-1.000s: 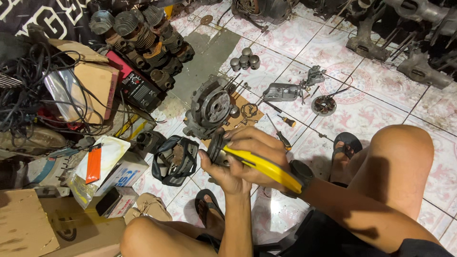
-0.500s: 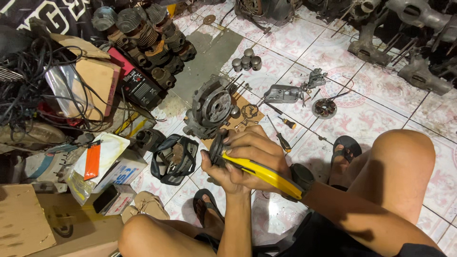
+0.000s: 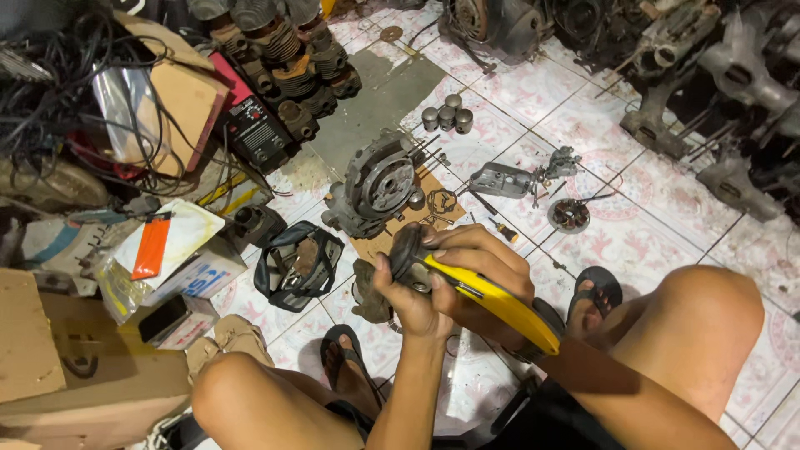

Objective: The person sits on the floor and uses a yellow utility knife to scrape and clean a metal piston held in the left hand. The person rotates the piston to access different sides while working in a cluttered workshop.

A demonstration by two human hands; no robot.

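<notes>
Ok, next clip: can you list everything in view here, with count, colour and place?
round engine part: one, dark grey, held between both hands
utility knife: one, yellow, in the right hand, tip at the part
engine casing: one, grey, on the floor ahead of the hands
small metal cylinders: four, grey, on the tiles beyond the casing
cylinder blocks: a stacked heap, rusty grey, top centre
cables: a tangle, black, top left
cardboard box: one, brown, bottom left
screwdriver: one, orange and black handle, right of the casing
sandals: black, on the feet
left hand: grips the part from below
right hand: holds the knife
</notes>
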